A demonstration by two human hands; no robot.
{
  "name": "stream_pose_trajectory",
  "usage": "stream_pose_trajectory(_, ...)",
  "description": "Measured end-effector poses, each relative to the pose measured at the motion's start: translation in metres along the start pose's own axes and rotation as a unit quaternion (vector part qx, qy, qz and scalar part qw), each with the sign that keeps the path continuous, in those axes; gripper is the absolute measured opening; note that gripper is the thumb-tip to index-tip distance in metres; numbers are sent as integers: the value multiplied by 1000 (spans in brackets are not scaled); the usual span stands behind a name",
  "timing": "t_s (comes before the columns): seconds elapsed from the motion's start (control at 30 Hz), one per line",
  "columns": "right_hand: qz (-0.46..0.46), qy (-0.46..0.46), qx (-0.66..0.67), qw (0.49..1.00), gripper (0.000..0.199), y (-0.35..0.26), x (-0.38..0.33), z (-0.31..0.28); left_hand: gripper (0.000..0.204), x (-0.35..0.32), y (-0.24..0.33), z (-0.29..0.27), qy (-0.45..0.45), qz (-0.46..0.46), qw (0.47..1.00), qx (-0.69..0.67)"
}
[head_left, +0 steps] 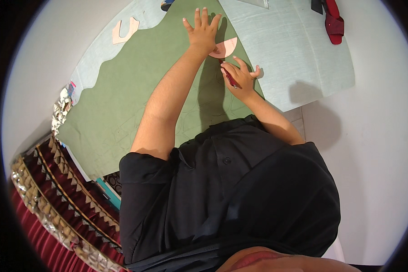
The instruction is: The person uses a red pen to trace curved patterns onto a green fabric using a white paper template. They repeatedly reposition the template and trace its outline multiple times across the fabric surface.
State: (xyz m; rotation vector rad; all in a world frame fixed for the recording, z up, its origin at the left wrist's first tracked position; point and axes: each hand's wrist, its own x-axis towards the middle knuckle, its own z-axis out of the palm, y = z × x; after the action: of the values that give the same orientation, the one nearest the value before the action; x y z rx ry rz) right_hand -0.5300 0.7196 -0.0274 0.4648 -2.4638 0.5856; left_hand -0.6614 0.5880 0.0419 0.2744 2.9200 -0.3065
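Observation:
A large green sheet (pixel 131 86) with a wavy left edge lies under both hands, with thin drawn outlines on its nearer part. On its far right part rests a pink half-round pattern piece (pixel 228 47). My left hand (pixel 202 35) lies with fingers spread, its palm by the left end of the pattern piece and partly over it. My right hand (pixel 241 80) is closed on a dark red pen (pixel 230 79), whose tip points toward the curved lower edge of the piece. The exact contact of the tip is too small to tell.
A pale blue-grey cover (pixel 276 59) spreads beneath the green sheet. A cream U-shaped pattern piece (pixel 124 31) lies at far left. A red open-toed shoe (pixel 334 28) stands at far right. Dark red gold-trimmed drapery (pixel 59 190) hangs at lower left, near a teal-edged object (pixel 109 192).

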Motion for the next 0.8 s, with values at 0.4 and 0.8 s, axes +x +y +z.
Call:
stream_pose_trajectory(0.4,53,14,147,988,12,9,-2,-8,68,-7,-3,7,4,7,998,-56)
stream_pose_trajectory(0.8,45,-44,123,990,22,19,-9,-31,23,-25,-9,15,-38,0,978,-203)
